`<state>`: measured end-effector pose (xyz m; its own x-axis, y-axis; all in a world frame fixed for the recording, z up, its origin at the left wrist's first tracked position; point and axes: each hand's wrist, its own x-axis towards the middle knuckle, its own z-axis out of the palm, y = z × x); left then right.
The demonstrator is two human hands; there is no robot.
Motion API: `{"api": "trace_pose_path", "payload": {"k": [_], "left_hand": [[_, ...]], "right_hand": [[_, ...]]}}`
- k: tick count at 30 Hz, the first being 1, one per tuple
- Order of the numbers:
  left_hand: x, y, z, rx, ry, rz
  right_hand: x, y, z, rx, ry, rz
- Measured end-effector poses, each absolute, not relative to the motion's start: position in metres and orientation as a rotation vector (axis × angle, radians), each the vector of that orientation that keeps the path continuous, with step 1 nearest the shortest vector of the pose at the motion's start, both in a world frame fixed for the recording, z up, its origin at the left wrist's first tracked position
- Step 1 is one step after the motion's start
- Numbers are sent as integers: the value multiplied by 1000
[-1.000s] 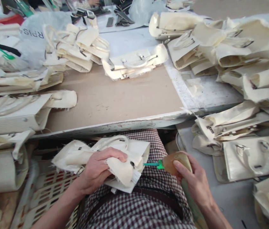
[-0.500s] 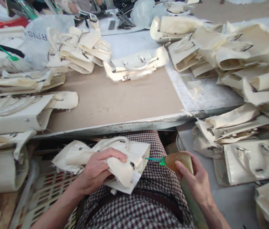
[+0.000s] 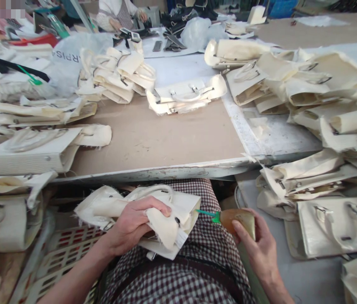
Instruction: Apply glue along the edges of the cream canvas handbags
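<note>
A cream handbag (image 3: 183, 204) with frayed edges lies over my lap, tilted on its side. My left hand (image 3: 134, 223) is closed on it, the thumb pressing a loose flap down. In my right hand (image 3: 257, 240) is a squeeze bottle (image 3: 237, 220) of amber-brown stuff, probably glue, with fingers wrapped round its body. The bottle's thin green nozzle (image 3: 205, 212) points left, and its tip meets the open right edge of the handbag. Whether anything flows from the tip is too small to tell.
Cream handbags (image 3: 187, 95) lie on the table, with more piled at the left (image 3: 35, 145) and right (image 3: 311, 80). The table's front edge (image 3: 165, 171) runs just beyond my lap. A plastic crate (image 3: 61, 253) stands at lower left. Another person's hand (image 3: 115, 24) shows at the back.
The view has tilted up slightly, so more of the far background shows. Both hands keep their hold, and the nozzle tip stays at the handbag's edge.
</note>
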<state>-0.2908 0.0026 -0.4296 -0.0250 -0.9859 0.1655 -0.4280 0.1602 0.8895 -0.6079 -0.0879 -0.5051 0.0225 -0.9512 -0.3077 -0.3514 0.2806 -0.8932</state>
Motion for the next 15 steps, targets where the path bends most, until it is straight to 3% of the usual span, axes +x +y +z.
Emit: {"api": "trace_pose_path", "payload": {"k": [11,15], "left_hand": [[-293,4,-431,1415,-1606,-865],[-295,5,-429,1419,-1590,-858]], "right_hand": [[-604,-104,-498,-1231,1389,-684],[-613,-99,-489,-1007,1311,-707]]}}
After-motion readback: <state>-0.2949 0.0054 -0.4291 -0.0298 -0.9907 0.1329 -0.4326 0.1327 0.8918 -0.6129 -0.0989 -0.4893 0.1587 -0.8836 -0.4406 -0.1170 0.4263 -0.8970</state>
